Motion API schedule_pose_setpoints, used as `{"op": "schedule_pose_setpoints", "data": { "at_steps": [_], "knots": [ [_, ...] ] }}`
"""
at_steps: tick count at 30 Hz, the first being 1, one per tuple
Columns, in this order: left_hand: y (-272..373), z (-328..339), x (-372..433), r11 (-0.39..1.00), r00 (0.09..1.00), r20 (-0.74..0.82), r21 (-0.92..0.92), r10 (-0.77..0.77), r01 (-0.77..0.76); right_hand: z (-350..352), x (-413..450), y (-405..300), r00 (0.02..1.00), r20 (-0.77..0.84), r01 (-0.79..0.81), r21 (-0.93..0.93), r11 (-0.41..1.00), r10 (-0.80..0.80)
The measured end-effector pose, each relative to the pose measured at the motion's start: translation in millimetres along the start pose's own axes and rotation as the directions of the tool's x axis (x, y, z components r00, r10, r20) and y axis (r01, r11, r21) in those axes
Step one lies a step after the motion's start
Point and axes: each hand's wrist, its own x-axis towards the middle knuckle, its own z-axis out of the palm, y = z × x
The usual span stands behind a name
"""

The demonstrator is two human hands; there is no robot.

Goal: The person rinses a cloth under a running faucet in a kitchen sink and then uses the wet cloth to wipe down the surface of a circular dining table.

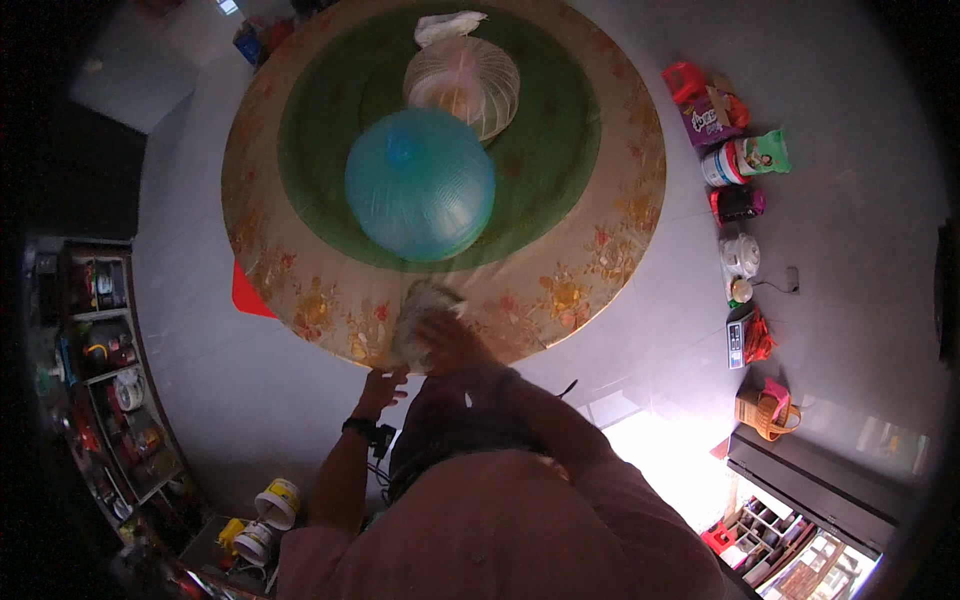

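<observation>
A round table (262,255) with a flowered cover and a green middle stands before me. My right hand (450,341) lies on a greyish cloth (420,319) at the table's near edge; both are blurred. At the same edge, to the left of the cloth, my left hand (384,391) has its fingers apart and nothing in them. Farther in, on the green part, sit a dome-shaped thing under blue plastic film (420,184) and, behind it, a pale mesh food cover (463,86). A crumpled white cloth or bag (448,28) lies beyond them.
Under the table's left edge shows a red stool or seat (251,292). Shelves (112,375) with goods stand at left, white buckets (277,502) at lower left. Along the right wall are a purple box (705,124), a rice cooker (740,255), a scale (736,345) and a wicker basket (772,416).
</observation>
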Motion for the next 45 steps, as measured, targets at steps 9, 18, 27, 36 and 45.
{"op": "schedule_pose_setpoints", "data": {
  "at_steps": [9,18,27,36,45],
  "knots": [
    [25.8,16.4,-26.8,0.984,0.998,-0.053,0.179,0.015,-0.005,-105.1,-31.4,103.6,0.942,-0.03,-0.325,-0.332,0.886,0.335],
    [17.7,40.1,-17.5,0.992,0.974,-0.207,0.111,0.087,-0.064,-58.4,-44.8,119.4,0.916,-0.011,-0.378,-0.359,0.854,0.401],
    [0.1,92.1,-23.5,0.961,0.924,-0.381,-0.267,-0.031,-0.078,-131.0,-38.7,167.0,0.97,0.151,-0.103,-0.452,0.886,0.189],
    [-0.1,162.9,-27.9,0.842,0.929,-0.371,-0.5,0.0,-0.2,-150.7,-61.8,228.2,0.71,-0.212,-0.7,-0.314,0.642,0.671],
    [-2.6,160.2,-14.9,0.911,0.945,-0.327,-0.383,0.02,-0.152,-103.0,-57.5,139.4,1.0,-0.002,-0.018,-0.126,0.992,0.017]
  ]
}}
